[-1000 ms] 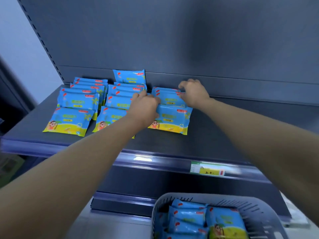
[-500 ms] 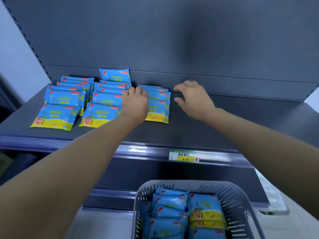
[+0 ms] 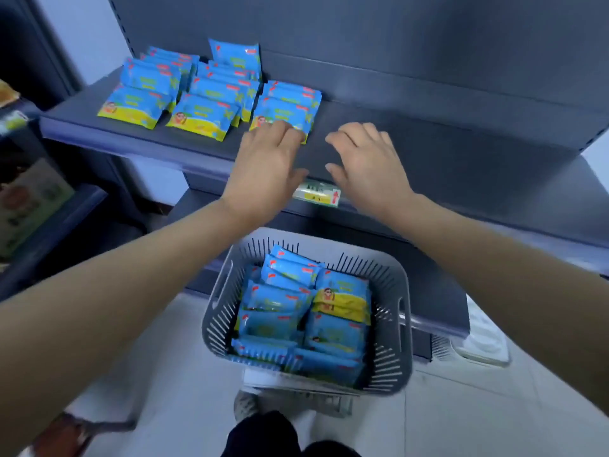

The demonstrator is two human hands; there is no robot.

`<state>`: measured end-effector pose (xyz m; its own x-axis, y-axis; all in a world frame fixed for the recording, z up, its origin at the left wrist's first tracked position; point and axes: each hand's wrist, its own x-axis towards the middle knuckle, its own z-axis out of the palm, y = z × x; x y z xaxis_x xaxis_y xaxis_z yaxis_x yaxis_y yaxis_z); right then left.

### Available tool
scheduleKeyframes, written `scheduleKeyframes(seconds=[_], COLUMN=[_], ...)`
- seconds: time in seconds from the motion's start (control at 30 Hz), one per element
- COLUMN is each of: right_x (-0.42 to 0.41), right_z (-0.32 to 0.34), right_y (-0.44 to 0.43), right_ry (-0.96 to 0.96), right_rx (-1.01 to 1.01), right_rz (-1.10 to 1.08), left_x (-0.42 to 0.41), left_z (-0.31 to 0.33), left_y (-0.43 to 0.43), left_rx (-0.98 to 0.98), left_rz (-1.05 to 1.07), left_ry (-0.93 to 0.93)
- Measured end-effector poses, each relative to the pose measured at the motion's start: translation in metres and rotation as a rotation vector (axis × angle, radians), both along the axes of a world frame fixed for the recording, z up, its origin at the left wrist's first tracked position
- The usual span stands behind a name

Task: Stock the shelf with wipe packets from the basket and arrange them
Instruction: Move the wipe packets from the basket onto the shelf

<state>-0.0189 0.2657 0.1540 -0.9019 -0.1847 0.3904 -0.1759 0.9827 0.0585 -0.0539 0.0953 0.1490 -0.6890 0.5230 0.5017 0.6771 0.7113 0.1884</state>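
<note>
Drawn back from blue-yellow wipe packets (image 3: 204, 117), left hand (image 3: 263, 166) and right hand (image 3: 369, 163) hover relaxed, empty.

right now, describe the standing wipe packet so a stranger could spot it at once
Start at the grey shelf above the basket. Three rows of blue packets lie at its left end; follow the middle row back to the wall. That packet alone stands upright against it.
</note>
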Motion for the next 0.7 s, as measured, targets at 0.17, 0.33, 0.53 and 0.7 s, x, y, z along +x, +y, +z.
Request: scheduleKeyframes(seconds=[0.17,0.33,0.53,0.7], right_x=[0.047,0.072,0.077,0.071], right_z=[-0.075,-0.142,-0.186,-0.213], right_y=[0.000,0.008,0.020,0.021], right_ry=[-0.256,-0.545,-0.768,-0.873], right_rx=[0.002,0.040,0.079,0.073], right_rz=[0.050,0.096,0.045,-0.004], left_x=[0.051,0.073,0.066,0.046], left_z=[-0.072,-0.125,-0.155,-0.182], left_y=[-0.014,-0.032,-0.039,-0.038], left_rx=[-0.221,-0.389,-0.475,-0.534], left_rz=[-0.090,-0.026,0.041,0.062], left_ry=[-0.268,-0.507,-0.539,-0.588])
